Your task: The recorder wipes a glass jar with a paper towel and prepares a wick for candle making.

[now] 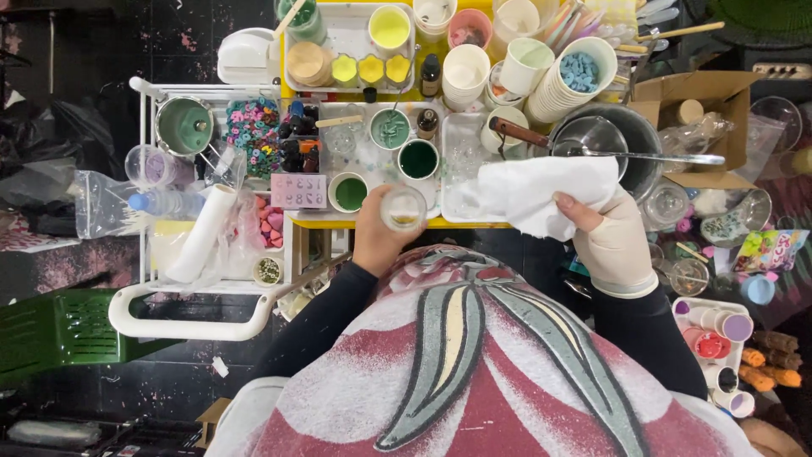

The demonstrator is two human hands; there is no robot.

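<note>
Left hand (pixel 372 239) raised, fingers closed around a small glass jar (pixel 403 208); right hand (pixel 611 237) clutching a white cloth (pixel 533 190) beside it.

Black sleeves on both arms; the right hand (pixel 616 241) wears a thin pale glove; the left hand (pixel 376 237) is bare.

There is one view only, from a camera on the person's head, looking almost straight down. It sits close above the lap, whose patterned apron (pixel 474 372) fills the frame from 4 to 8 o'clock. The crowded worktop (pixel 355 222) lies toward 12 o'clock, a white trolley (pixel 199 326) at 9 o'clock. Both hands, left (pixel 376 237) and right (pixel 613 241), meet near the centre.
</note>
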